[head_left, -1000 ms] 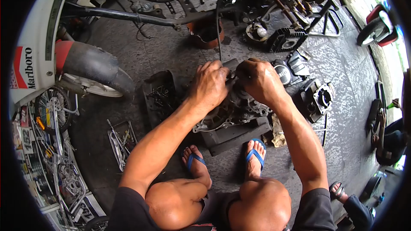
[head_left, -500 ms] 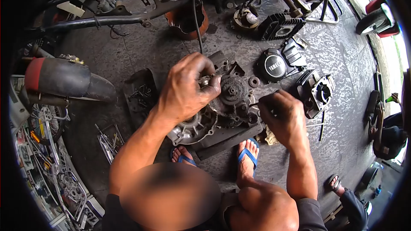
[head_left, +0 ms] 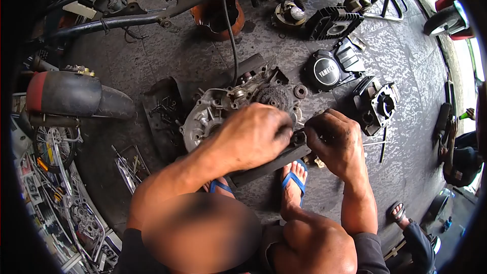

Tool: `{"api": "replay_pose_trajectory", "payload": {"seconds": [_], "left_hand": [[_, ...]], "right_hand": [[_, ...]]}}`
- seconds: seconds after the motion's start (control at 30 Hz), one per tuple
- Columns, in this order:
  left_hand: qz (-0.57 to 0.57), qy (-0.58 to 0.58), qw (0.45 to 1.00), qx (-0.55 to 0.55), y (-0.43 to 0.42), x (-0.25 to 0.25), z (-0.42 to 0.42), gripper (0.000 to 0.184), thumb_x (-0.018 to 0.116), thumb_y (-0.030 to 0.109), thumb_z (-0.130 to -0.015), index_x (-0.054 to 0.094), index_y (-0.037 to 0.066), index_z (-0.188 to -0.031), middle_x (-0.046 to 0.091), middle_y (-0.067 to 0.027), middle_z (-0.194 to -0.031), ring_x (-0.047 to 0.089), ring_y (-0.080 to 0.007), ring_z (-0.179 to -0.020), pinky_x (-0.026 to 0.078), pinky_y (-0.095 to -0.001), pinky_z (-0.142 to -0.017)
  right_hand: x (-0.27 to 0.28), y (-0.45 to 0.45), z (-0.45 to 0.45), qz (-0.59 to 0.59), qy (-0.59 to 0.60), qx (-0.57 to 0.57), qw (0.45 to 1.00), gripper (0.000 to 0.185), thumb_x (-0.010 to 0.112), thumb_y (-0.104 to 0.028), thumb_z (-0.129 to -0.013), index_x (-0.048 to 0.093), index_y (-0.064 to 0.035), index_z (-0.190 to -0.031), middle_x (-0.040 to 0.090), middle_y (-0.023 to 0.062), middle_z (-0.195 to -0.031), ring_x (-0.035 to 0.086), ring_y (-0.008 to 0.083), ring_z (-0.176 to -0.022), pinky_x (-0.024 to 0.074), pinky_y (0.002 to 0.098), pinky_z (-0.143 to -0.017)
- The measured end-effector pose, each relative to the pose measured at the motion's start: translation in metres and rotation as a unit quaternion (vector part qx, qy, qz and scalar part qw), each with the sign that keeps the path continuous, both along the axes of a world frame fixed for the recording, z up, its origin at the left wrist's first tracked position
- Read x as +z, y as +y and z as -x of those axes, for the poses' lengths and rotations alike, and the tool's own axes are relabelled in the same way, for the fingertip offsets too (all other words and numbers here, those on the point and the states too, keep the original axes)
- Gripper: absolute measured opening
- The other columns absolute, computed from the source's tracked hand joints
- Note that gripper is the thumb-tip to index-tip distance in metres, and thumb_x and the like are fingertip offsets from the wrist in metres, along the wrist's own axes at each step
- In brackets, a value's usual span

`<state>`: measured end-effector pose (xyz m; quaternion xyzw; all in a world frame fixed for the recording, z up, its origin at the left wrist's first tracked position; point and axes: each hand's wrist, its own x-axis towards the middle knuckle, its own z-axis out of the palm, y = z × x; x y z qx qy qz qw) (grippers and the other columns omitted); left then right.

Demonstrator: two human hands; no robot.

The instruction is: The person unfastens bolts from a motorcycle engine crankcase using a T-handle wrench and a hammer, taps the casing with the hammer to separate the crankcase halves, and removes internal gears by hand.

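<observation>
A greasy engine crankcase (head_left: 197, 126) lies in front of my feet on a dark block (head_left: 258, 168). My left hand (head_left: 256, 134) is over its near side, fingers curled in a pinch; whatever they hold is hidden. Just to the right, my right hand (head_left: 337, 139) is closed, thumb and forefinger pressed together beside the left fingertips. A small dark part shows between the two hands, too little visible to name. Behind my left hand, a grimy round sprocket area (head_left: 272, 94) sits on the engine, and a washer-like ring (head_left: 300, 91) is beside it.
To the right lie a Yamaha engine cover (head_left: 325, 71), a cylinder block (head_left: 378, 104) and a finned cylinder head (head_left: 335, 25). A tray of bolts (head_left: 165, 109) is at left. A rusty pot (head_left: 218, 20) stands behind near a motorcycle frame (head_left: 137, 19). Another person's foot (head_left: 398, 213) is at lower right.
My left hand has moved down and right from the engine's upper part to beside my right hand, uncovering the crankcase's left side. My right hand stays nearly in place.
</observation>
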<state>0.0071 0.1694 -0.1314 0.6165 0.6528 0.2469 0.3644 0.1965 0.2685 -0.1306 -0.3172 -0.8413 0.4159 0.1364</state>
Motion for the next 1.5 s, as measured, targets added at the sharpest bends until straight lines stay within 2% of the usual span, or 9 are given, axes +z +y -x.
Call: {"api": "replay_pose_trajectory", "payload": {"seconds": [0.17,0.43,0.57,0.83,0.97,1.07,1.23,1.37,1.5], "left_hand": [[0.0,0.138,0.99,-0.022,-0.004,-0.004,-0.025,0.023,0.071,0.021,-0.079,0.066,0.001,-0.088,0.065,-0.0166,-0.081,0.067,-0.0357,-0.078,0.055,-0.0446,-0.071],[-0.078,0.097,0.991,0.058,-0.011,-0.009,-0.029,0.022,0.068,0.022,-0.089,0.06,0.002,-0.084,0.062,-0.0141,-0.079,0.065,-0.0359,-0.07,0.054,-0.0442,-0.061],[-0.125,0.071,0.987,0.076,-0.013,-0.011,-0.033,0.02,0.067,0.02,-0.089,0.058,0.002,-0.089,0.059,-0.0135,-0.082,0.065,-0.0315,-0.069,0.056,-0.0402,-0.061],[-0.193,0.092,0.976,0.043,-0.018,-0.028,-0.041,0.023,0.069,0.02,-0.087,0.058,0.0,-0.083,0.06,-0.0141,-0.081,0.065,-0.0286,-0.07,0.056,-0.0397,-0.059],[-0.169,0.032,0.971,0.167,-0.023,-0.001,-0.023,0.017,0.07,0.018,-0.087,0.064,0.002,-0.088,0.064,-0.0142,-0.082,0.066,-0.0336,-0.07,0.053,-0.0428,-0.062],[-0.198,0.005,0.961,0.195,-0.028,0.009,-0.002,0.015,0.068,0.014,-0.089,0.061,0.002,-0.085,0.063,-0.0159,-0.077,0.064,-0.0321,-0.066,0.051,-0.0418,-0.061],[-0.173,-0.032,0.958,0.226,-0.038,0.02,0.008,0.015,0.067,0.015,-0.091,0.064,0.001,-0.089,0.063,-0.0126,-0.073,0.061,-0.0233,-0.062,0.047,-0.0348,-0.058],[-0.083,-0.265,0.932,0.233,-0.042,0.014,-0.005,0.021,0.061,0.019,-0.098,0.065,0.001,-0.089,0.06,0.0005,-0.074,0.052,-0.0049,-0.071,0.043,-0.0233,-0.063],[0.037,-0.32,0.939,0.117,-0.055,0.011,-0.033,0.023,0.061,0.024,-0.099,0.066,0.003,-0.093,0.056,0.0031,-0.074,0.049,-0.0046,-0.069,0.042,-0.0211,-0.064]], "right_hand": [[-0.002,-0.003,-0.003,-0.002,0.011,-0.007,1.0,0.012,0.075,-0.01,-0.077,0.07,-0.002,-0.085,0.066,0.0129,-0.08,0.065,0.0309,-0.071,0.0514,0.0387,-0.064],[0.0,0.0,-0.023,0.129,0.156,-0.188,0.961,0.005,0.06,0.004,-0.089,0.064,0.0031,-0.093,0.059,0.0014,-0.081,0.055,0.0071,-0.071,0.0437,0.022,-0.063],[0.002,0.0,-0.034,0.111,0.179,-0.23,0.95,0.005,0.057,-0.002,-0.091,0.06,0.0022,-0.092,0.052,-0.002,-0.08,0.045,0.0042,-0.07,0.0339,0.0188,-0.061],[-0.003,-0.008,-0.014,0.133,0.187,-0.224,0.947,0.018,0.051,-0.013,-0.096,0.061,0.0018,-0.096,0.06,0.004,-0.081,0.056,0.0096,-0.069,0.0456,0.0244,-0.063],[-0.05,0.001,-0.041,0.265,0.254,-0.265,0.892,0.016,0.051,-0.016,-0.096,0.057,-0.0011,-0.095,0.064,0.0114,-0.089,0.064,0.0191,-0.073,0.0571,0.0337,-0.068],[-0.083,0.008,-0.073,0.494,0.378,-0.224,0.75,0.017,0.053,-0.02,-0.09,0.053,-0.0034,-0.096,0.061,0.0151,-0.087,0.063,0.0285,-0.074,0.0595,0.0404,-0.063],[-0.116,-0.016,-0.111,0.56,0.338,-0.366,0.662,0.013,0.048,-0.02,-0.09,0.054,-0.009,-0.094,0.06,0.009,-0.082,0.057,0.0222,-0.067,0.0481,0.0331,-0.054],[-0.072,-0.043,-0.098,0.475,0.239,-0.43,0.73,0.008,0.051,-0.013,-0.094,0.056,-0.0075,-0.098,0.058,0.0057,-0.074,0.05,0.0143,-0.055,0.0409,0.026,-0.048],[-0.028,-0.055,-0.083,0.359,0.107,-0.314,0.872,0.009,0.054,-0.013,-0.093,0.06,-0.0068,-0.095,0.051,-0.0037,-0.068,0.042,0.0034,-0.056,0.0323,0.021,-0.048]]}}
